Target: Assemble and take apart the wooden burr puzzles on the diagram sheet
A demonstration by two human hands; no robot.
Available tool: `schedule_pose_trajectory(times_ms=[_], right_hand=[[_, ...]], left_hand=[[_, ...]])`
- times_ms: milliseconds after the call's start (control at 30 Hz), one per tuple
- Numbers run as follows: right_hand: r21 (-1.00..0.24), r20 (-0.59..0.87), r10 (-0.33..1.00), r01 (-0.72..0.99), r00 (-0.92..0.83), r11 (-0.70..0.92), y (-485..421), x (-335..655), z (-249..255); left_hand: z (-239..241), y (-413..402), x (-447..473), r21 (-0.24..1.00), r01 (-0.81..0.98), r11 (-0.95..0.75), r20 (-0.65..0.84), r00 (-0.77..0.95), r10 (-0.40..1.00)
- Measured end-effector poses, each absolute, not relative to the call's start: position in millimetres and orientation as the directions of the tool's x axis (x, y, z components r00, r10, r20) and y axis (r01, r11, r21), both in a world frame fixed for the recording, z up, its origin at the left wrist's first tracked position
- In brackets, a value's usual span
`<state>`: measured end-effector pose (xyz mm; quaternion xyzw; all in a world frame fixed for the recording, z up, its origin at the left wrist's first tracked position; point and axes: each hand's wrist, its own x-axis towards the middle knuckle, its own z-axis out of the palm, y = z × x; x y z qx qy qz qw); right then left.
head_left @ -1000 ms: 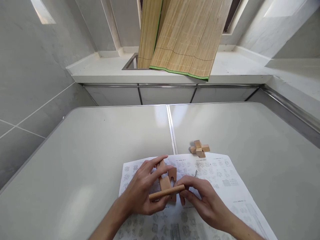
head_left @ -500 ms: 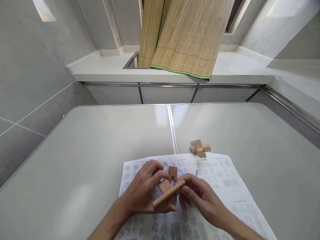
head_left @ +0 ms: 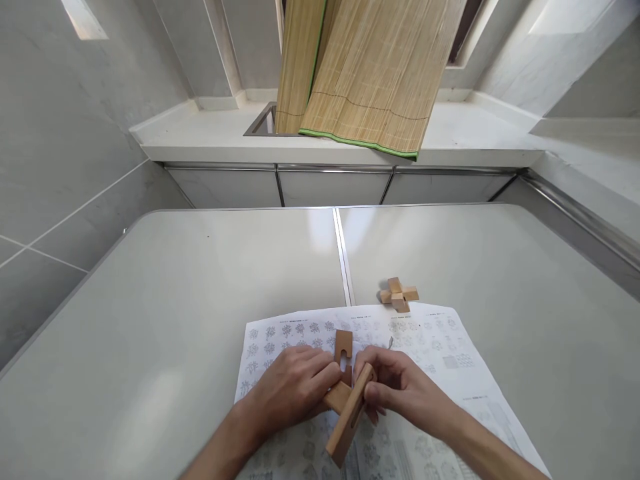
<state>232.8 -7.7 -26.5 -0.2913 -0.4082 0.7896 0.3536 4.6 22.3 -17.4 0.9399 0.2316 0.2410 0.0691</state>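
My right hand (head_left: 400,387) pinches the upper end of a long slotted wooden puzzle piece (head_left: 347,423), which slants down toward me. My left hand (head_left: 297,380) is closed round another wooden puzzle piece (head_left: 338,397), whose end meets the slotted one. Whether the two are joined or only touching, I cannot tell. Just beyond the fingers lies a notched wooden piece (head_left: 343,340), its lower part partly covered. Under both hands spreads a printed instruction sheet (head_left: 487,417) with rows of small drawings.
An assembled wooden cross puzzle (head_left: 399,295) sits at the far edge of the sheet. A metal seam (head_left: 343,253) runs across the pale table (head_left: 225,267). Behind it are a white counter (head_left: 215,137) with a sink and a hanging bamboo mat (head_left: 373,80).
The long slotted piece has turned steeper, its near end swinging down toward me. My left hand has rolled over, its fingers now closer round its piece. The cross puzzle stays put.
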Motion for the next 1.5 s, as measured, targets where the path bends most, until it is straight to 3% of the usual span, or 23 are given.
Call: schedule_pose_trajectory(times_ms=[167, 467, 700, 867, 1033, 1133, 1233, 1367, 1500], right_hand=[[-0.81, -0.13, 0.752, -0.368, -0.646, -0.456, -8, 235, -34], [-0.757, -0.181, 0.653, -0.319, -0.736, -0.57, -10, 238, -42], [-0.815, -0.161, 0.74, -0.335, -0.653, -0.473, -6, 235, -27], [-0.817, -0.19, 0.704, -0.287, -0.684, -0.5, -9, 240, -26], [-0.848, -0.104, 0.708, -0.31, -0.699, -0.431, -13, 248, -19], [-0.881, -0.078, 0.793, -0.33, -0.604, -0.338, -11, 247, -18], [-0.956, -0.127, 0.896, -0.189, -0.425, -0.225, -10, 244, -18], [-0.987, -0.163, 0.951, 0.042, -0.262, -0.157, -10, 238, -19], [-0.95, -0.108, 0.98, 0.308, -0.169, -0.051, -8, 236, -23]], left_hand=[[-14, 23, 5, 0.224, 0.375, -0.899, 0.453, 0.777, 0.437], [-5, 24, 3, 0.203, 0.305, -0.931, 0.5, 0.785, 0.366], [-6, 28, -1, 0.165, 0.342, -0.925, 0.463, 0.801, 0.379], [-5, 30, -3, 0.166, 0.321, -0.933, 0.471, 0.805, 0.361], [-6, 34, -10, 0.197, 0.402, -0.894, 0.454, 0.771, 0.447], [-10, 32, -7, 0.316, 0.459, -0.83, 0.461, 0.691, 0.557], [-17, 26, 1, 0.437, 0.467, -0.769, 0.413, 0.656, 0.632], [-21, 23, 7, 0.451, 0.503, -0.737, 0.386, 0.635, 0.67], [-19, 24, 7, 0.476, 0.585, -0.656, 0.377, 0.539, 0.754]])
